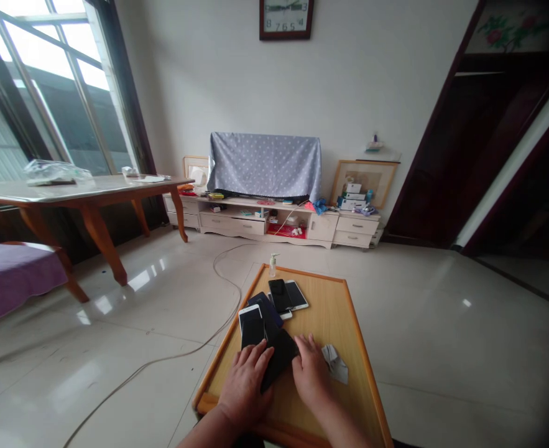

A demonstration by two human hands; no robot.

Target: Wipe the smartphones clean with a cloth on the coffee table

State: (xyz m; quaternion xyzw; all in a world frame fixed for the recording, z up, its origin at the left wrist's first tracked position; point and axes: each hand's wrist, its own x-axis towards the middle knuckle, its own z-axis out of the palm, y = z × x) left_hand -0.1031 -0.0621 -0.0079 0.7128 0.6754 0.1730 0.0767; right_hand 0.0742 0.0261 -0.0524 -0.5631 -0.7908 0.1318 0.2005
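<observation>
- The left hand (245,386) lies palm down over the near left edge of a black phone (280,356), its fingers reaching onto the case; it seems placed to steady the phone rather than lift it.
- Just beside it, a white-framed phone (251,326) lies with its dark screen up, partly under a navy phone (265,316). The overlap looks like the result of keeping the phones in one tight cluster.
- Further on, a black handset (280,295) overlaps a white phone (296,294), both lying flat.
- The right hand (310,368) rests its fingertips against the black phone's right edge. With the phone between both hands, the grip looks narrow, though I cannot tell whether either hand is actually clamping it.
- A folded white cloth (335,364) lies just right of the right hand, within easy reach.
- All of this sits on a wooden board with an orange rim (334,311), and a pump bottle (272,266) stands just beyond its far edge.
- The board rests low over a glossy tiled floor (442,336), with a white cable (176,354) trailing along its left side.
- Across the room, a low cream TV cabinet (250,225) stands against the wall beneath a wall clock (286,18).
</observation>
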